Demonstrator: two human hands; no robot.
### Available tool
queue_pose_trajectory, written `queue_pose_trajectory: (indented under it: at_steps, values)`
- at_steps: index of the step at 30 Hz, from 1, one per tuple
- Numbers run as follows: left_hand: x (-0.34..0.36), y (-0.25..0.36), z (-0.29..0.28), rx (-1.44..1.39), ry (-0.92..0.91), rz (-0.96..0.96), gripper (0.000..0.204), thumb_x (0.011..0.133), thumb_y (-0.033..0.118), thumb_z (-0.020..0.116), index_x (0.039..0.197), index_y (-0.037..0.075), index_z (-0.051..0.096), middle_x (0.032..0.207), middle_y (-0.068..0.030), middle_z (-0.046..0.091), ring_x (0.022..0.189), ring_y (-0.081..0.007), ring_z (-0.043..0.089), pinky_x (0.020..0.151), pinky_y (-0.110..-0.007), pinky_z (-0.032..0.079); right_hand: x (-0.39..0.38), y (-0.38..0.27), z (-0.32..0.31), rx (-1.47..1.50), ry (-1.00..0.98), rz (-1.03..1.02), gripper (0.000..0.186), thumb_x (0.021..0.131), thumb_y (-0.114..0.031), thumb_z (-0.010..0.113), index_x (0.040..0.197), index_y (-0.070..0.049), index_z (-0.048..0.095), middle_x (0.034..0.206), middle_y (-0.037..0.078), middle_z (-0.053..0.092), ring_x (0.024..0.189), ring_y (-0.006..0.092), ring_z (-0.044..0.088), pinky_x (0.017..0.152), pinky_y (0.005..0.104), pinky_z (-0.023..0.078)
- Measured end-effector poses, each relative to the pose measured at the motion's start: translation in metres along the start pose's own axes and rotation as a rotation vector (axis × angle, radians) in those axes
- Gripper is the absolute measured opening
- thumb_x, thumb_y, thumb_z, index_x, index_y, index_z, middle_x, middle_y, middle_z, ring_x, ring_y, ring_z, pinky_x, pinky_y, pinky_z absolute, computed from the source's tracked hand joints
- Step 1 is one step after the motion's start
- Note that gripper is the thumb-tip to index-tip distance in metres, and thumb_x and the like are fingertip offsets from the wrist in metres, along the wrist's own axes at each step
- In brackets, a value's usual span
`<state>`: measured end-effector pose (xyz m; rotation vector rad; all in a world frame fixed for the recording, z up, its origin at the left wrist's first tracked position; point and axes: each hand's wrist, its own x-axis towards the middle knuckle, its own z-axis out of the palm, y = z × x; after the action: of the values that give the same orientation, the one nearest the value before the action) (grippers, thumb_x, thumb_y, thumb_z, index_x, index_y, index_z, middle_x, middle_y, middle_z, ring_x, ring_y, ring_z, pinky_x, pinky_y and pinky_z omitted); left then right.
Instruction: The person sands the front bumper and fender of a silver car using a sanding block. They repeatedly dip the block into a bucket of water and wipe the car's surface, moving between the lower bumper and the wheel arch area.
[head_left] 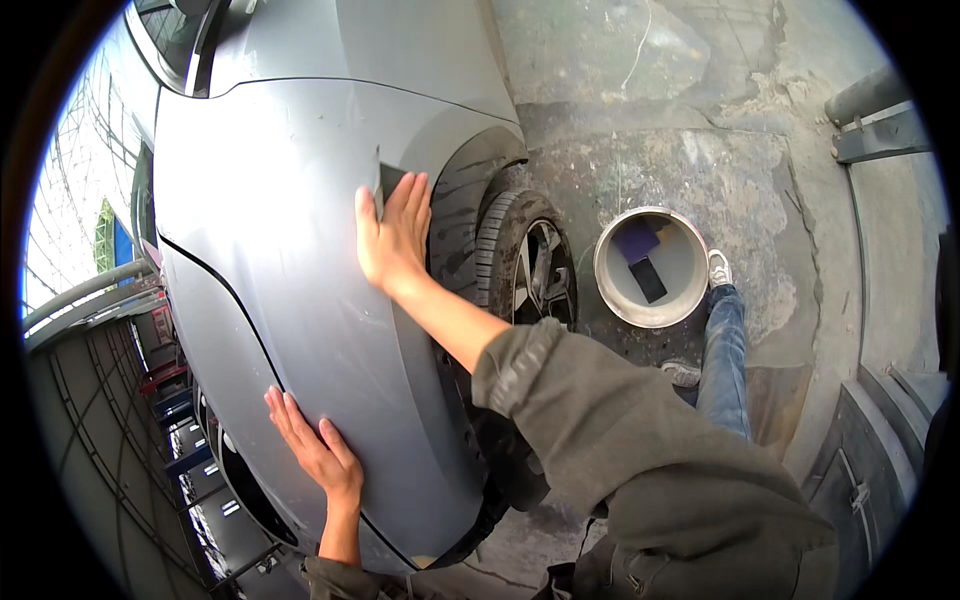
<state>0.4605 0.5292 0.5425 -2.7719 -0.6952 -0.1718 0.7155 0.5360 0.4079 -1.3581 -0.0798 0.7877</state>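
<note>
My right hand (394, 235) lies on the silver-grey fender (320, 170) of a car, above the front wheel arch. Under and between its thumb and fingers it holds a dark, folded sheet of sandpaper (391, 178) against the paint. One edge of the sheet sticks up past the thumb, while the palm hides the rest. Nearer the front of the car, my left hand (318, 458) rests flat beside the hood seam, fingers stretched out and holding nothing. Dull, darker streaks mark the panel around the wheel arch (462, 180).
The front wheel (535, 250) sits right of the fender. On the stained concrete floor (700, 165) stands a round bucket (601, 275) of cloudy water, with a purple piece (634, 238) and a black block (648, 281) in it. My shoe (719, 268) is beside the bucket.
</note>
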Motion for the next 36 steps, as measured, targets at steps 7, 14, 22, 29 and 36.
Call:
queue_pose_trajectory:
  at_steps: [7, 14, 22, 29, 36]
  values:
    - [-0.005, -0.004, 0.000, 0.005, 0.008, -0.010, 0.057, 0.102, 0.008, 0.045, 0.156, -0.007, 0.034, 0.166, -0.0245, 0.032, 0.156, -0.0411, 0.026, 0.127, -0.056, 0.017, -0.067, 0.020, 0.020, -0.010, -0.033, -0.022, 0.091, 0.109, -0.058, 0.023, 0.161, 0.011, -0.005, 0.170, 0.030, -0.012, 0.159, 0.0398, -0.016, 0.128, 0.0510, -0.004]
    - [0.001, 0.000, 0.001, 0.017, 0.010, -0.003, 0.057, 0.103, 0.008, 0.045, 0.156, -0.007, 0.034, 0.165, -0.0236, 0.032, 0.156, -0.0409, 0.025, 0.127, -0.055, 0.018, -0.057, 0.022, 0.015, 0.011, 0.056, -0.093, 0.089, 0.109, -0.057, 0.025, 0.161, 0.011, -0.003, 0.170, 0.031, -0.010, 0.159, 0.0410, -0.011, 0.129, 0.0517, -0.001]
    - [-0.004, -0.004, 0.000, -0.005, 0.014, -0.003, 0.057, 0.103, 0.009, 0.045, 0.156, -0.007, 0.034, 0.166, -0.0227, 0.032, 0.157, -0.0408, 0.025, 0.127, -0.055, 0.018, -0.206, 0.107, 0.000, -0.177, -0.166, -0.582, 0.096, 0.106, -0.045, 0.049, 0.159, 0.014, -0.004, 0.167, 0.037, -0.008, 0.158, 0.0488, -0.008, 0.127, 0.0589, 0.002]
    - [-0.008, 0.003, 0.001, 0.003, 0.005, -0.021, 0.056, 0.105, 0.011, 0.044, 0.158, -0.005, 0.034, 0.167, -0.0213, 0.031, 0.157, -0.0388, 0.025, 0.128, -0.052, 0.017, -0.100, 0.052, -0.013, -0.048, -0.139, -0.406, 0.096, 0.108, -0.058, 0.034, 0.159, 0.014, -0.006, 0.167, 0.037, -0.011, 0.158, 0.0464, -0.010, 0.128, 0.0555, -0.001]
    - [-0.004, -0.003, -0.002, -0.001, 0.020, -0.004, 0.056, 0.105, 0.010, 0.044, 0.158, -0.005, 0.033, 0.167, -0.0213, 0.031, 0.157, -0.0380, 0.024, 0.128, -0.051, 0.016, -0.176, 0.102, -0.009, -0.202, -0.225, -0.632, 0.092, 0.108, -0.052, 0.038, 0.161, 0.010, -0.006, 0.169, 0.033, -0.010, 0.159, 0.0455, -0.008, 0.128, 0.0573, 0.002]
